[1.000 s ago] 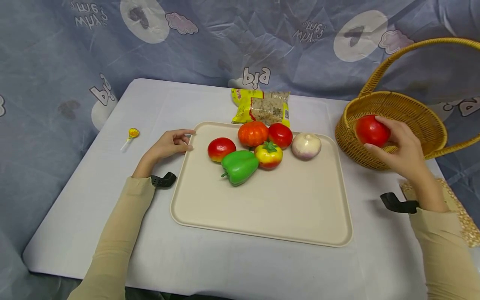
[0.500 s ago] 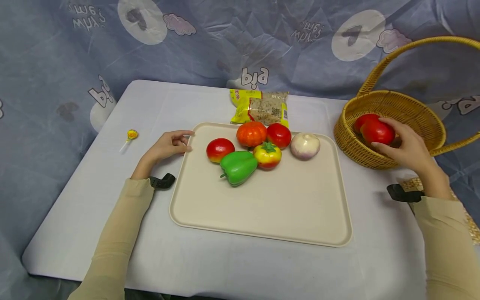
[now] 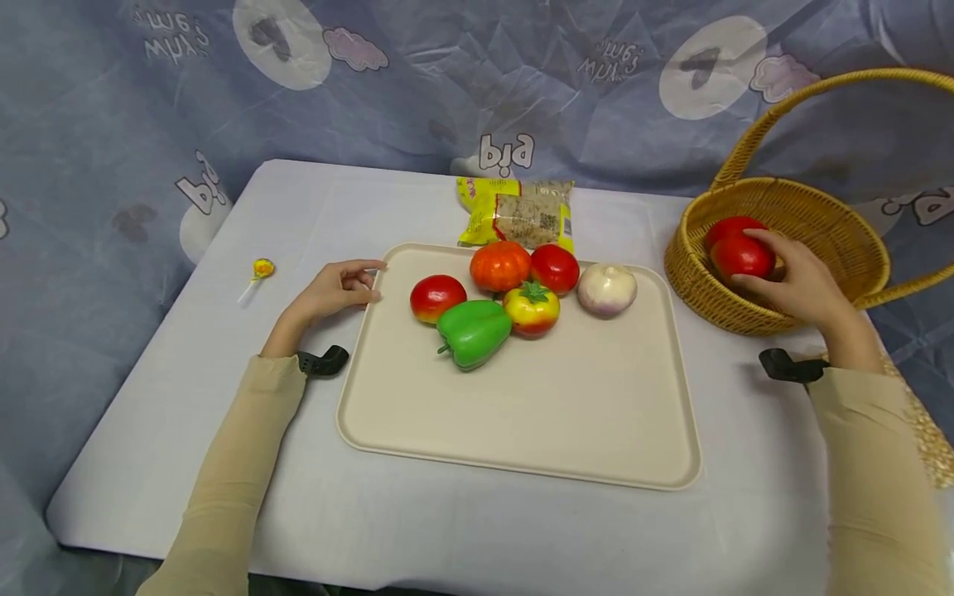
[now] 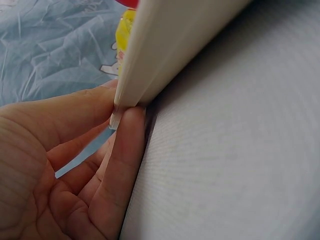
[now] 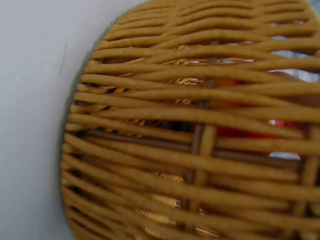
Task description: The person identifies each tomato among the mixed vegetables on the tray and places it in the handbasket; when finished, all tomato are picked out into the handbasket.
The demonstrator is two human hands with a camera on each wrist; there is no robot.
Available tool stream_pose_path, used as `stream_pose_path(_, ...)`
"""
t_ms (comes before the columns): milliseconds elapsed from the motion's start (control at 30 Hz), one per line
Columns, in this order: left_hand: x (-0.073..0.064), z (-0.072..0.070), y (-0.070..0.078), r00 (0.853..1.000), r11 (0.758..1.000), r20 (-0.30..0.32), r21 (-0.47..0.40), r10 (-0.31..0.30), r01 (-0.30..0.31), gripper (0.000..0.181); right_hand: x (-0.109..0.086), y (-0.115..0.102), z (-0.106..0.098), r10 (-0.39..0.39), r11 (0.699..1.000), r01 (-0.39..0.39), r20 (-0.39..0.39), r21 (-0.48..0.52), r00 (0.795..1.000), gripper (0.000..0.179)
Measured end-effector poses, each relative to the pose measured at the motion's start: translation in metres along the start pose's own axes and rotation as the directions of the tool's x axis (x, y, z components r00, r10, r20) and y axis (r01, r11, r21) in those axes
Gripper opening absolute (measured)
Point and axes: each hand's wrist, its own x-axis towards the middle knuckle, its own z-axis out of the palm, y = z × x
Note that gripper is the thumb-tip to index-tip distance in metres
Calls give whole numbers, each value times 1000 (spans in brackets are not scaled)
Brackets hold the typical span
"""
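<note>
Right hand (image 3: 801, 277): here we are, over at the wicker basket (image 3: 684, 281), thumb and fingers curled, pinching a red tomato (image 3: 743, 257).
Red tomato: right inside the basket's mouth, just in front of a second red piece (image 3: 725, 228); touching or apart, we can't tell.
Wicker wall: the right wrist view gives us mostly weave, with red glinting through; no reading the fingertips from there.
Left hand (image 3: 335, 290): on the left rim of the tray (image 3: 566, 414), thumb and finger pinching the edge, as the left wrist view shows up close.
Tally: two red pieces in the basket, one of them in our grip and not yet let go; partway along, we judge.
Tray load: six pieces lie here: red-and-yellow fruit (image 3: 438, 299), green pepper (image 3: 474, 333), orange pumpkin (image 3: 500, 266), red-yellow tomato (image 3: 532, 310), another tomato (image 3: 555, 269), pale onion (image 3: 607, 290).
Tray room: the near half shows bare surface inside a low raised rim; the load bunches at the far side, up by the snack bags (image 3: 522, 215).
Basket room: space to the right of the red pair, though the tall handle (image 3: 879, 74) arches over and we'd watch it.
Gap: narrow between basket and tray, so we'd mind both rims.
</note>
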Motion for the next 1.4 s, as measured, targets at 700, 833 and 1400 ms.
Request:
stream_pose_path(700, -11, 3, 22, 1000, 1000, 2, -14, -20, 20, 53, 40, 24, 7, 87, 995, -86, 7, -47, 996, 74)
stream_pose_path(833, -4, 2, 11, 1000, 999, -1, -26, -21, 21, 53, 42, 25, 9, 78, 996, -78, -10, -39, 997, 73)
stream_pose_path(1400, 0, 0, 1, 1000, 1000, -3, -7, -24, 24, 53, 40, 19, 8, 170, 980, -178, 84, 92, 982, 88)
